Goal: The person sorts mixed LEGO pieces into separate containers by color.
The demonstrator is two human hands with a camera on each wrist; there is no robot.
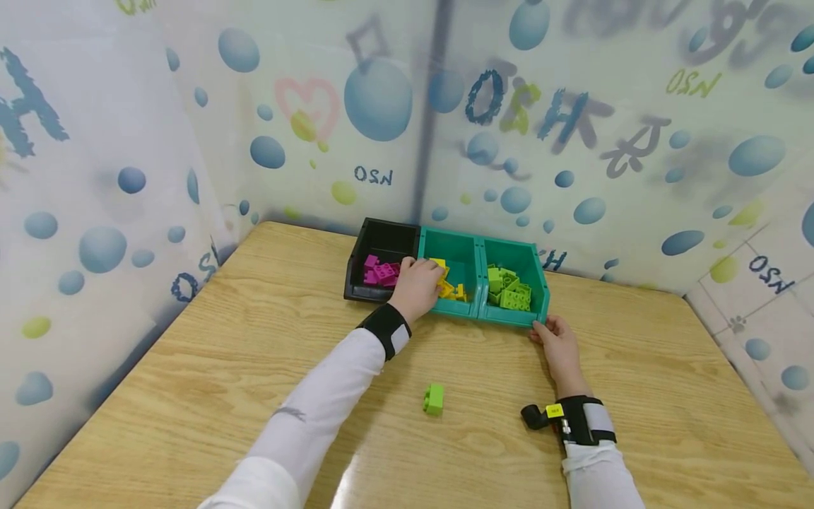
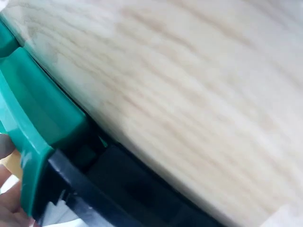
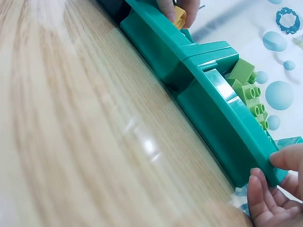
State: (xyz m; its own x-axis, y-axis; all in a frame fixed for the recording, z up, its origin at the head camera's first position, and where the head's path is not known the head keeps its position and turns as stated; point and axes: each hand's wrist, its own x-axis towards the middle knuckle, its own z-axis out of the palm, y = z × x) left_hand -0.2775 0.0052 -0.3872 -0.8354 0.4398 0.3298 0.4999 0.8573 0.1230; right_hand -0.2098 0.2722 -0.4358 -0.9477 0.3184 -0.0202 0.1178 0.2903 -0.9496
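Observation:
My left hand (image 1: pixel 416 288) reaches over the front of the middle teal bin (image 1: pixel 459 246), its fingers down among yellow toy bricks (image 1: pixel 461 292). In the right wrist view, those fingers pinch a yellow brick (image 3: pixel 179 18) just above the rim. At the front right corner of the right teal bin (image 1: pixel 518 253), my right hand (image 1: pixel 563 353) grips the edge between thumb and fingers. Lime green bricks (image 1: pixel 514 297) lie inside that bin. The left wrist view catches only part of the left hand's fingers (image 2: pixel 10 203) at its lower left edge.
A black bin (image 1: pixel 391 239) with magenta bricks (image 1: pixel 384 273) adjoins the teal bins on the left. One lime green brick (image 1: pixel 434 399) lies on the wooden table (image 1: pixel 483 452) in front of the bins. A patterned wall (image 1: pixel 394 184) rises behind them.

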